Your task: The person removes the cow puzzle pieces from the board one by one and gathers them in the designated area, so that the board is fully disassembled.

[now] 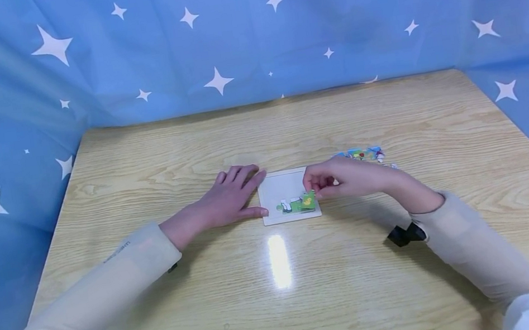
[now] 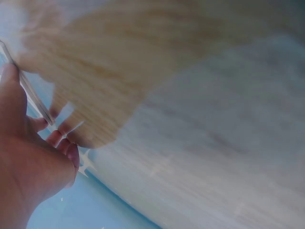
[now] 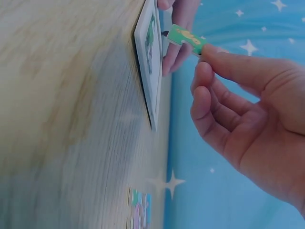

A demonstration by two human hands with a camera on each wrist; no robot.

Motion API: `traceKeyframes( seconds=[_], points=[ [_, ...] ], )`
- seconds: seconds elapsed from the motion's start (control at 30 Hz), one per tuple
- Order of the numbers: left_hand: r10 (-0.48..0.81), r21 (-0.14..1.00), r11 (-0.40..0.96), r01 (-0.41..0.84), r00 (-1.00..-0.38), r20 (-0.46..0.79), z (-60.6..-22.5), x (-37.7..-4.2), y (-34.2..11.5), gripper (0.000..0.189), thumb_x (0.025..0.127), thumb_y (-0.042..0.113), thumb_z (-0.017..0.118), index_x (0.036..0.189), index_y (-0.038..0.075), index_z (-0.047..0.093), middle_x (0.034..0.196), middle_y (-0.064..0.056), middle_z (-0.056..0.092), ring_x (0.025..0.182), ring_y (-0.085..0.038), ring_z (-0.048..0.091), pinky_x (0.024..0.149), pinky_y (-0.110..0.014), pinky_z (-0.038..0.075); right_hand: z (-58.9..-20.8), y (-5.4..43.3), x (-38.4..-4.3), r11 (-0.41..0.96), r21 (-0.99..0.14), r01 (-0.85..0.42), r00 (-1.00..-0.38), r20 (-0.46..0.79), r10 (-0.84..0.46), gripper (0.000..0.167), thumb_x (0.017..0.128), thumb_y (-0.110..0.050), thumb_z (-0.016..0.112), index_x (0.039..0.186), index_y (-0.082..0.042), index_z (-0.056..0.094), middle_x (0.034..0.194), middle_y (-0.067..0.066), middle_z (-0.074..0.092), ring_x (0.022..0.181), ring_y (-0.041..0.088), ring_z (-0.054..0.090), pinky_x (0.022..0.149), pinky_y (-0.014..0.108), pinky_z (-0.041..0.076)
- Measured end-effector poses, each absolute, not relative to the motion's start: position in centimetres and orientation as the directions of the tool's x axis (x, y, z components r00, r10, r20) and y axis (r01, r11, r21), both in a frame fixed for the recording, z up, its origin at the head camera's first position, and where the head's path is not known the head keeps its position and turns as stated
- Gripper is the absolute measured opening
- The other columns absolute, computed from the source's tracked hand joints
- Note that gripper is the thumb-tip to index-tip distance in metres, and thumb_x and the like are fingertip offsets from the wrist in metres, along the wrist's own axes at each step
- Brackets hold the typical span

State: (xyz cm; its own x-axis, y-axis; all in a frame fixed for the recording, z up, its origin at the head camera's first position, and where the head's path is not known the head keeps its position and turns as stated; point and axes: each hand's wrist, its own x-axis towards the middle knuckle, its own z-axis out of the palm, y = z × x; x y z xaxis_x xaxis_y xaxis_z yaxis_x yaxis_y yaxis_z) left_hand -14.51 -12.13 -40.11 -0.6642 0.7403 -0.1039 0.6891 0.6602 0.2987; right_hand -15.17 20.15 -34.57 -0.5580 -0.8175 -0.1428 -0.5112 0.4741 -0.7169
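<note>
**Green piece hovering over the puzzle tray**

The right hand [image 1: 347, 177] is pinching a small green puzzle piece [image 3: 187, 39] between thumb and forefinger, holding it just above the near right corner of the white tray [image 1: 284, 187], its other fingers curling loosely. In the right wrist view the piece is sitting clear of the tray's surface, not yet touching it.

The left hand [image 1: 228, 198] is lying flat on the table [image 1: 409, 257] against the tray's left edge, fingers straight, gripping nothing.

The tray is a thin, square, smooth board with a raised rim; a few green pieces are already lying along its near edge, and the rest of its face is showing bare white. Right of the tray and slightly behind it, a small heap of loose pieces [image 1: 362, 154] is lying well inside the table's edge.

The table is glossy pale wood with visible grain, spreading wide around the tray on every side. A blue cloth with white stars [image 1: 245, 27] is hanging behind the tray and at both sides.
</note>
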Motion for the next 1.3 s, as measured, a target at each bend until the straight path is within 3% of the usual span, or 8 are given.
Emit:
traceKeyframes(
  seconds=[0.27,0.7,1.3],
  points=[
    [0.740,0.305,0.659,0.687,-0.664,-0.106,-40.1,-14.5,-12.1,0.091,0.109,0.054,0.066,0.174,0.003,0.027,0.175,-0.024,0.028,0.158,-0.044,0.029,0.119,-0.063,0.031,-34.0,22.0,-15.0,0.492,-0.684,-0.538,-0.568,-0.137,-0.811,0.016,0.105,0.002,0.071,0.106,-0.013,0.068,0.086,-0.007,0.062,0.081,0.012,0.059,0.078,0.030,0.053],
    [0.740,0.308,0.660,0.685,-0.663,-0.110,-40.1,-14.3,-12.2,0.091,0.109,0.053,0.066,0.174,0.002,0.028,0.175,-0.024,0.029,0.158,-0.044,0.029,0.121,-0.065,0.029,-33.6,24.0,-15.1,0.510,-0.696,-0.506,-0.573,-0.171,-0.801,0.016,0.105,0.002,0.071,0.107,-0.013,0.068,0.088,-0.008,0.059,0.080,0.012,0.055,0.074,0.028,0.049],
    [0.744,0.320,0.653,0.687,-0.661,-0.098,-40.3,-14.6,-12.2,0.090,0.109,0.052,0.066,0.174,0.003,0.028,0.175,-0.024,0.029,0.157,-0.044,0.029,0.121,-0.064,0.029,-33.2,27.3,-15.9,0.535,-0.692,-0.485,-0.515,-0.268,-0.814,0.020,0.102,0.006,0.072,0.104,-0.013,0.068,0.084,-0.010,0.056,0.077,0.008,0.052,0.071,0.027,0.046]
  ],
)
